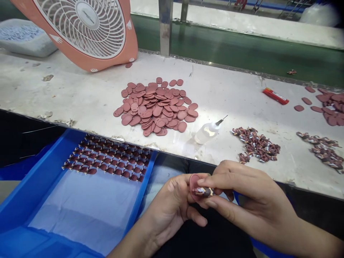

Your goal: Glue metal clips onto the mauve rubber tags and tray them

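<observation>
My left hand [176, 202] grips a reddish-brown oval base [194, 181] by its edge, tilted up over my lap. Between the thumb and fingers of my right hand [249, 193] is a small painted figurine [205, 192], held against the face of that base. Whether the two are stuck together I cannot tell. Just beyond my hands, a heap of similar figurines [259, 145] lies on the bench. Farther left is a large pile of loose oval bases [158, 107]. A clear bottle with a needle tip [208, 132] rests on its side between pile and heap.
At lower left, a blue tray [139, 200] lined with pale sheeting holds rows of figurines on bases. An orange fan [113, 61] stands at the back left beside a white tub [40, 46]. A red packet [275, 96] and more figurines [322, 150] lie rightward.
</observation>
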`<action>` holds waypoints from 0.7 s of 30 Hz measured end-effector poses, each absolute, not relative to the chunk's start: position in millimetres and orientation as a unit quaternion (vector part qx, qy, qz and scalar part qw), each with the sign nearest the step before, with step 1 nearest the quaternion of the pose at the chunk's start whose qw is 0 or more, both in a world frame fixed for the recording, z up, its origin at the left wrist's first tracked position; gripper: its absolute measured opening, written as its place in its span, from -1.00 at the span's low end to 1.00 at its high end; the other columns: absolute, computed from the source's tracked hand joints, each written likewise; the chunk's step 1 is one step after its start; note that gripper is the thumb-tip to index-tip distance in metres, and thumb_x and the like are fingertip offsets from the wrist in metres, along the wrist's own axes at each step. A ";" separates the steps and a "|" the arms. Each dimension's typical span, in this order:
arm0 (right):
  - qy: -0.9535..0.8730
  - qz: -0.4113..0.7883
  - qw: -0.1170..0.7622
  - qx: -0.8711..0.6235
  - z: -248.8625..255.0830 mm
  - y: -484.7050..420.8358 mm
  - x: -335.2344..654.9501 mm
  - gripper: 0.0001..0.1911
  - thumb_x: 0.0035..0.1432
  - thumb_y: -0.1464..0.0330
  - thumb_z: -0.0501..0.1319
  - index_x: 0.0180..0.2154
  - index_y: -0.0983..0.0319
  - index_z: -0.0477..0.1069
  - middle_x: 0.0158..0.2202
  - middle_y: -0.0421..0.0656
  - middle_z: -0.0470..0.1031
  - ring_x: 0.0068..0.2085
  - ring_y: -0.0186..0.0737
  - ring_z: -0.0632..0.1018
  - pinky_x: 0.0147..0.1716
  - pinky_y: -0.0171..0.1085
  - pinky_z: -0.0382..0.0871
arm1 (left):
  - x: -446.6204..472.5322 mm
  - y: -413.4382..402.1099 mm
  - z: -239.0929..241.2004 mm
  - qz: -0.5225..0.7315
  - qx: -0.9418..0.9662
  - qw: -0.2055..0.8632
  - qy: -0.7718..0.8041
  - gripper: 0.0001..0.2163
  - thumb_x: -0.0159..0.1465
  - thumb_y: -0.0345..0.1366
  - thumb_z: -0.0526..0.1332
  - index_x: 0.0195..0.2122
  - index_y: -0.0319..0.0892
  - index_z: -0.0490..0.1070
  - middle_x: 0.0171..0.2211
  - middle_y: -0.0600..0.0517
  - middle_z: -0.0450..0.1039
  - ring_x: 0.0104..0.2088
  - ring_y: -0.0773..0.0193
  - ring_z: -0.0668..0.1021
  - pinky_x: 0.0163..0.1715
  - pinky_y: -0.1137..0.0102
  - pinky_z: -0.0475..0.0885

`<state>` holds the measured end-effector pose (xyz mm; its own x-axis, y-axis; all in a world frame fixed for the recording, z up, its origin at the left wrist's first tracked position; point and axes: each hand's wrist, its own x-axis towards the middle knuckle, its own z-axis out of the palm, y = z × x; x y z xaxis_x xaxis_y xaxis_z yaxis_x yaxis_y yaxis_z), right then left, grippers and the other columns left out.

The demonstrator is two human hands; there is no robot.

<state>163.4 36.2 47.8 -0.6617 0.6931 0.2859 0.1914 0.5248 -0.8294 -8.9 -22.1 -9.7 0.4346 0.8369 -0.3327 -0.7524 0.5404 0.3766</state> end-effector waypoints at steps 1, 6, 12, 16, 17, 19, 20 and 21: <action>-0.826 0.370 0.324 -0.276 46.2 35.1 162.2 -0.75 0.21 0.58 0.27 -0.07 0.27 0.49 -0.34 -0.18 0.51 -0.34 -0.37 0.52 -0.37 -0.42 0.46 | -9.1 -22.2 -10.3 0.478 0.083 0.834 0.262 -0.46 0.10 0.13 0.36 -0.08 -0.23 0.61 -0.33 -0.05 0.56 -0.39 0.33 0.57 -0.51 0.54 0.57; -0.864 0.135 0.387 -0.292 32.0 27.7 150.1 -0.71 0.20 0.63 0.27 -0.03 0.37 0.46 -0.38 -0.14 0.49 -0.40 -0.33 0.47 -0.44 -0.35 0.42 | -9.7 -29.6 -4.7 0.619 0.091 0.633 0.456 -0.70 0.02 -0.09 0.51 -0.27 -0.10 0.60 -0.41 0.09 0.52 -0.51 0.43 0.48 -0.54 0.56 0.47; -0.897 0.041 0.370 -0.237 14.4 30.6 131.8 -0.67 0.25 0.57 0.21 0.06 0.41 0.41 -0.36 -0.07 0.51 -0.42 -0.22 0.46 -0.47 -0.26 0.40 | -11.2 -32.2 3.4 0.642 0.151 0.562 0.499 -0.73 -0.07 -0.21 0.57 -0.44 -0.12 0.53 -0.50 0.15 0.41 -0.55 0.45 0.38 -0.57 0.56 0.37; -0.898 0.055 0.379 -0.215 7.2 30.3 120.4 -0.65 0.24 0.58 0.22 0.07 0.40 0.41 -0.34 -0.05 0.55 -0.41 -0.20 0.50 -0.47 -0.24 0.39 | -14.5 -29.3 2.8 0.636 0.128 0.555 0.520 -0.78 0.05 -0.21 0.50 -0.43 -0.14 0.49 -0.46 0.13 0.42 -0.57 0.46 0.37 -0.61 0.55 0.35; -0.898 0.058 0.382 -0.209 6.5 27.7 118.4 -0.65 0.24 0.58 0.23 0.06 0.38 0.42 -0.35 -0.08 0.55 -0.43 -0.22 0.50 -0.50 -0.25 0.37 | -16.3 -29.2 2.7 0.636 0.120 0.554 0.523 -0.78 0.07 -0.19 0.48 -0.41 -0.15 0.49 -0.45 0.12 0.43 -0.57 0.46 0.37 -0.61 0.55 0.35; -0.898 0.060 0.388 -0.199 6.2 19.5 117.1 -0.73 0.25 0.56 0.24 -0.01 0.32 0.47 -0.42 -0.15 0.56 -0.51 -0.24 0.49 -0.55 -0.23 0.35 | -23.7 -30.7 1.0 0.636 0.113 0.535 0.544 -0.77 0.09 -0.17 0.46 -0.38 -0.16 0.47 -0.39 0.08 0.48 -0.57 0.46 0.39 -0.62 0.53 0.35; -0.900 0.062 0.388 -0.190 6.3 14.8 118.4 -0.77 0.25 0.56 0.23 -0.06 0.29 0.50 -0.46 -0.19 0.56 -0.55 -0.25 0.48 -0.58 -0.23 0.34 | -30.6 -32.6 -1.6 0.632 0.116 0.510 0.572 -0.76 0.09 -0.15 0.45 -0.38 -0.16 0.46 -0.34 0.05 0.51 -0.55 0.43 0.42 -0.62 0.52 0.35; -0.903 0.066 0.386 -0.179 6.1 10.3 121.1 -0.80 0.25 0.56 0.22 -0.12 0.26 0.53 -0.50 -0.23 0.55 -0.58 -0.26 0.48 -0.60 -0.22 0.35 | -40.5 -35.6 -6.1 0.624 0.121 0.477 0.607 -0.75 0.09 -0.13 0.43 -0.37 -0.16 0.45 -0.28 0.02 0.54 -0.50 0.39 0.48 -0.62 0.51 0.37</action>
